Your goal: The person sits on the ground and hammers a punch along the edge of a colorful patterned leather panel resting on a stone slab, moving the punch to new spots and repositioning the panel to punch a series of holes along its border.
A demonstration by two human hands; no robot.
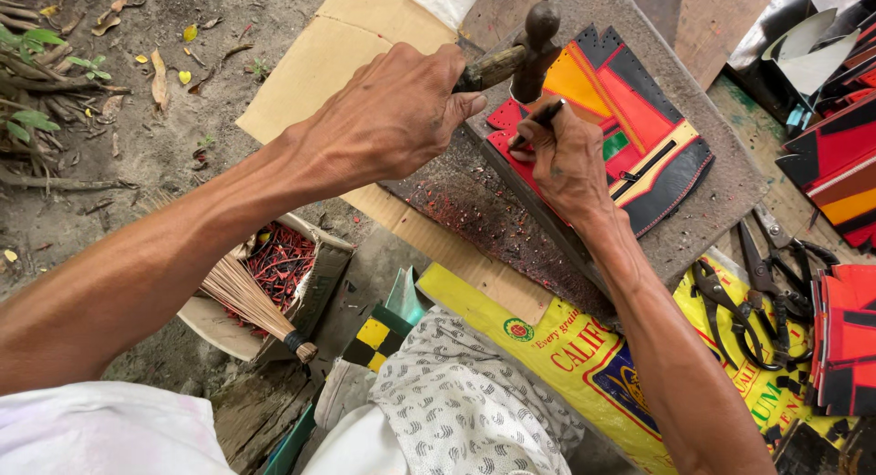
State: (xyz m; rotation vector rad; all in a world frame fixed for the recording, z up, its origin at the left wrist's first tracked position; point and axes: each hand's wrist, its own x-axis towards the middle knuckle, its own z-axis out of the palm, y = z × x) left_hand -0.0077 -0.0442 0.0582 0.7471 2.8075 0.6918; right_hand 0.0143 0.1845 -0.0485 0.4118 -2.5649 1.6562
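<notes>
My left hand (388, 119) is shut on the wooden handle of a hammer (538, 37), whose dark head hangs just above the work. A thin dark punch (540, 119) is pinched in my right hand (566, 160), its tip set on the red edge of a patchwork leather piece (648, 137). The piece is red, orange, yellow, green and black, with punched holes along its border. It lies on a grey pad (721, 192) strewn with small red punchings.
Cardboard (319, 55) lies under the pad. A box of red scraps (278, 265) with a small broom (251, 302) is at the lower left. Pliers and scissors (757, 292) rest on a yellow sack (566, 347). More cut leather pieces (844, 338) are stacked at the right.
</notes>
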